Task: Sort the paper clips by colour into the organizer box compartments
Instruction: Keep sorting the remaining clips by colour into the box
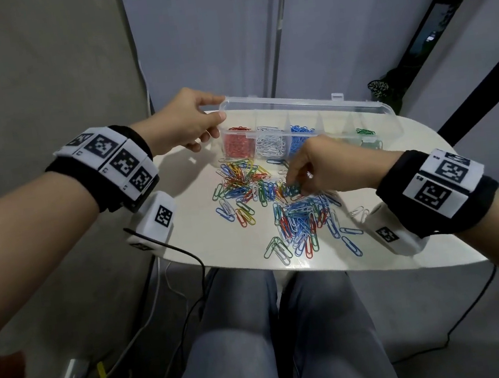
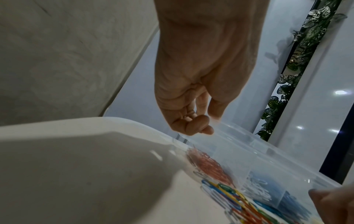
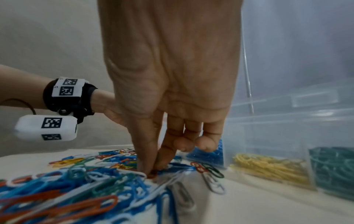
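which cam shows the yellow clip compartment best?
Right wrist: the yellow clips lie unobstructed behind the clear organizer box wall, between blue and green. In the head view the right hand covers nearly all of that compartment. The left wrist view shows the red end only.

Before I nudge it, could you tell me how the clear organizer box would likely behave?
The organizer box looks like thin plastic, probably light and apt to slide on the smooth table. The left hand holds its end, likely steadying it.
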`<state>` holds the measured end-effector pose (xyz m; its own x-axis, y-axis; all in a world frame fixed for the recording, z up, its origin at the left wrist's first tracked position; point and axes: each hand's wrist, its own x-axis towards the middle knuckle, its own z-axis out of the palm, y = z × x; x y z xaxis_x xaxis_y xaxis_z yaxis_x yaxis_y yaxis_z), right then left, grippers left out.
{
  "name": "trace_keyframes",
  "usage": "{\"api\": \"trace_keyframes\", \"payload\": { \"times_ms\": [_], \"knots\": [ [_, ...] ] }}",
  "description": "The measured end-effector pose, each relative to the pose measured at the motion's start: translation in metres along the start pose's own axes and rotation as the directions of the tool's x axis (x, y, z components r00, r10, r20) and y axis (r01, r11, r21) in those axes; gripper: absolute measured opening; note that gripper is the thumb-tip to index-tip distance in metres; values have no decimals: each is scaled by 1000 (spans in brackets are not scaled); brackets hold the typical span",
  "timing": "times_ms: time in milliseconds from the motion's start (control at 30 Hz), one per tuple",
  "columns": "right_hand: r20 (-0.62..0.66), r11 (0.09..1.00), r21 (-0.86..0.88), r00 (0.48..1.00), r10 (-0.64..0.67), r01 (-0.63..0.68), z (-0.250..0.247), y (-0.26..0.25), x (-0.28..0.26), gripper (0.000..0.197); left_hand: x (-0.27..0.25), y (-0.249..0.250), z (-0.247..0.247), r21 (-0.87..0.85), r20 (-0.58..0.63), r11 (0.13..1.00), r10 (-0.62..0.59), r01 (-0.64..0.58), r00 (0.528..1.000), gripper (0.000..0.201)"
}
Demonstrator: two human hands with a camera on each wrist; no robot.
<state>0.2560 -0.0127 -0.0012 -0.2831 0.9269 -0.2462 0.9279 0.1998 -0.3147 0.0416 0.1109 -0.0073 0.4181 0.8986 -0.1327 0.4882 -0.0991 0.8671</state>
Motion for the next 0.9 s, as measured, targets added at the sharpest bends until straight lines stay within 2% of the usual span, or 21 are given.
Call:
{"api": "trace_keyframes", "payload": {
  "times_ms": [200, 300, 433, 567, 633, 767, 900],
  "knots": [
    [-63, 998, 61, 998, 26, -23, 2, 7, -2, 12, 0, 0, 0, -2, -2, 1000, 0, 0, 1000, 48],
    [-106, 982, 190, 994, 42, -21, -1, 8, -5, 7, 0, 1, -1, 1, -3, 1000, 1, -1, 1000, 49],
    [-163, 932, 356, 979, 125, -60, -7, 8, -10, 2, -1, 1, -1, 3, -2, 1000, -1, 1, 1000, 49],
    [-199, 972, 208, 969, 147, -104, -8, 10, -10, 6, -2, 3, 0, 8, -1, 1000, -4, 4, 1000, 49],
    [-196, 972, 215, 970, 141, -98, -8, 9, -9, 10, -2, 3, 1, 10, -1, 1000, -5, 5, 1000, 49],
    [-84, 973, 229, 995, 50, -29, -3, 1, -6, 18, -2, 4, 0, 11, 0, 1000, -5, 5, 1000, 49],
    [-35, 986, 154, 997, 64, -58, 6, -2, 2, 22, -2, 3, 0, 20, -4, 1000, -3, 3, 1000, 48]
  ]
}}
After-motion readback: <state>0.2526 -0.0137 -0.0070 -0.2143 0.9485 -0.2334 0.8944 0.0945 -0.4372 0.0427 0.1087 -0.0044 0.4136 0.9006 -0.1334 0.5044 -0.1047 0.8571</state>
